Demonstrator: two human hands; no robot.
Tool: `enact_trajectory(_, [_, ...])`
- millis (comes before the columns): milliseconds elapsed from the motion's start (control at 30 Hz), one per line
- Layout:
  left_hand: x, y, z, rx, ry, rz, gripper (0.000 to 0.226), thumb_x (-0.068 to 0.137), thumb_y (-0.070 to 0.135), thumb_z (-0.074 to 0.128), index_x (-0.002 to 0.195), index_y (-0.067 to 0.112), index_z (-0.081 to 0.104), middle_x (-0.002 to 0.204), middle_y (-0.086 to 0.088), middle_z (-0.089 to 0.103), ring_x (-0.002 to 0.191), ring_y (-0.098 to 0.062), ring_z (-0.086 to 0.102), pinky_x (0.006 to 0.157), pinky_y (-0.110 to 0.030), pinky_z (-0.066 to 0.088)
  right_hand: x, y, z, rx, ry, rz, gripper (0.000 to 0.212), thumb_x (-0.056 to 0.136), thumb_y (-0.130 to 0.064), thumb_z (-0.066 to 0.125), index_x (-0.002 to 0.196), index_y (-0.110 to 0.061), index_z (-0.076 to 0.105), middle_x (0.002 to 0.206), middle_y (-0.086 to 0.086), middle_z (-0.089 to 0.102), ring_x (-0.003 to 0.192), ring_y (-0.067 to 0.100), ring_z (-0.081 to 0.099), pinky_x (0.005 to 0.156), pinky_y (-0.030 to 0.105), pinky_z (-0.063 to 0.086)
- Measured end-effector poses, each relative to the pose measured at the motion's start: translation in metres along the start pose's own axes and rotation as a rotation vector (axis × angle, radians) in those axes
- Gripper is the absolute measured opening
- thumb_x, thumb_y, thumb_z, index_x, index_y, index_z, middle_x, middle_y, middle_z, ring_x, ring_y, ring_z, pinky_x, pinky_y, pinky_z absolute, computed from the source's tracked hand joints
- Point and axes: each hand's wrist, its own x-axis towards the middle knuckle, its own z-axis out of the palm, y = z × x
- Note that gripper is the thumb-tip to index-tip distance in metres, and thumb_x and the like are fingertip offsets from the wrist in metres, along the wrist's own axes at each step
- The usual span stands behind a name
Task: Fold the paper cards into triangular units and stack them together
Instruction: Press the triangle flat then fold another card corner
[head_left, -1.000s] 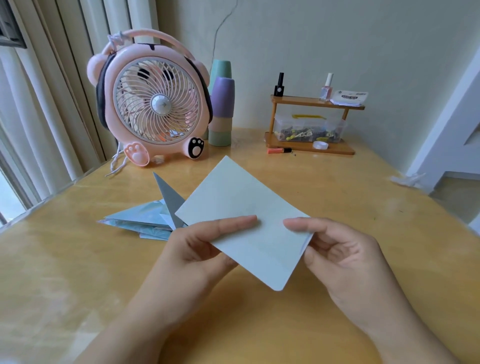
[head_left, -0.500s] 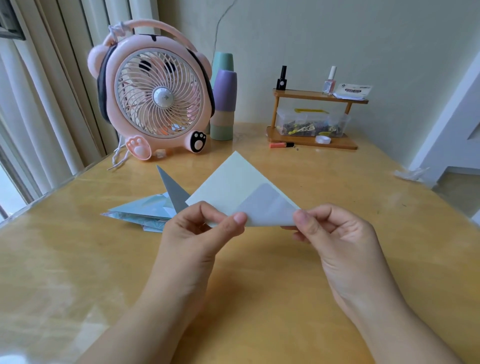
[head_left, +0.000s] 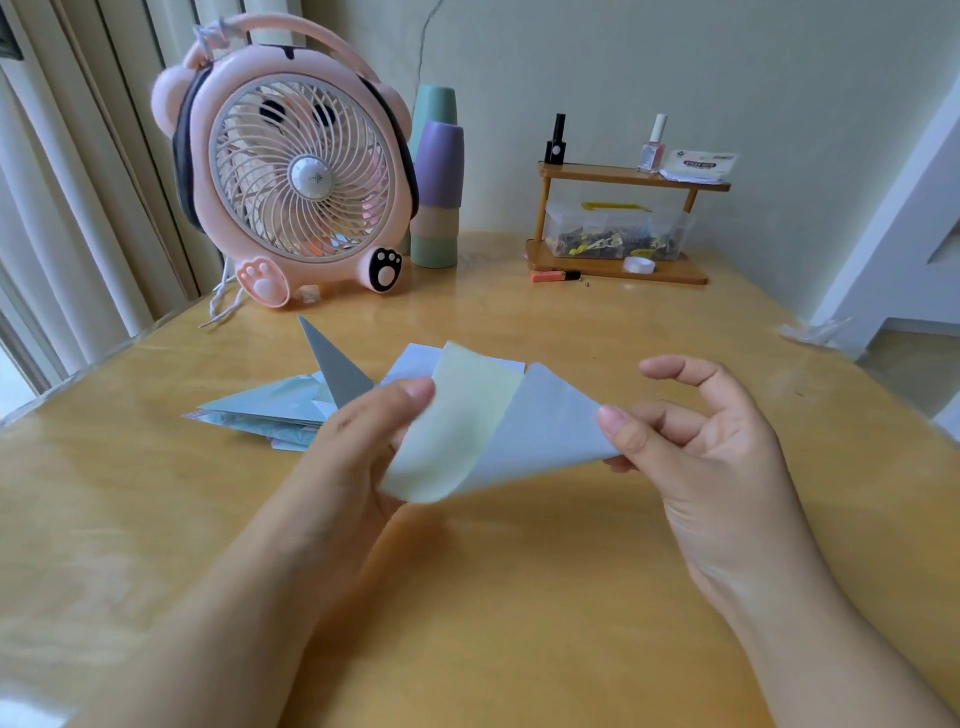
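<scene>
A paper card (head_left: 540, 436), pale green on one face and grey-blue on the other, is held above the wooden table (head_left: 519, 597), partly folded over itself. My left hand (head_left: 358, 447) pinches its left part, thumb on top of the green flap. At the card's right corner, my right hand (head_left: 696, 447) pinches it between thumb and fingers, with the index finger raised. Behind my left hand lies a pile of folded blue paper triangles (head_left: 270, 410) with one grey point (head_left: 337, 369) sticking up.
At the back left stands a pink fan (head_left: 296, 171), with stacked cups (head_left: 436, 187) beside it. A small wooden shelf (head_left: 623, 223) with bottles and a clear box stands at the back right. The table's right edge drops off near a white stair.
The flat card has been folded: one corner came over, showing the grey-blue face, and now the green flap curls further across. Both hands stayed on the card.
</scene>
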Motion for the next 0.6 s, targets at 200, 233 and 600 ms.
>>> enact_trajectory(200, [0.009,0.009,-0.007,0.147,-0.047,0.012,0.042,0.056,0.043,0.072,0.094,0.026,0.072,0.086,-0.013,0.074,0.074,-0.017,0.068,0.067,-0.029,0.05,0.0,0.002,-0.008,-0.286,-0.212,0.099,0.043,0.062,-0.021,0.079,0.098,-0.031,0.056,0.064,0.001,0.067,0.06,0.02,0.054,0.063,0.031,0.044])
enact_trajectory(233, [0.01,0.009,-0.005,0.214,-0.041,0.021,0.04,0.053,0.039,0.077,0.09,0.028,0.073,0.083,-0.01,0.074,0.073,-0.015,0.067,0.069,-0.028,0.048,0.0,0.004,-0.007,-0.335,-0.217,0.086,0.041,0.067,-0.018,0.08,0.095,-0.036,0.057,0.066,0.001,0.068,0.061,0.023,0.053,0.065,0.034,0.043])
enact_trajectory(600, [0.002,0.001,0.008,0.322,0.035,0.141,0.02,0.052,0.02,0.081,0.069,0.028,0.073,0.065,0.007,0.067,0.06,-0.009,0.062,0.058,-0.022,0.048,0.0,0.008,0.004,-0.164,-0.186,0.233,0.04,0.059,-0.046,0.08,0.09,-0.022,0.07,0.074,-0.001,0.07,0.066,0.007,0.059,0.065,0.023,0.044])
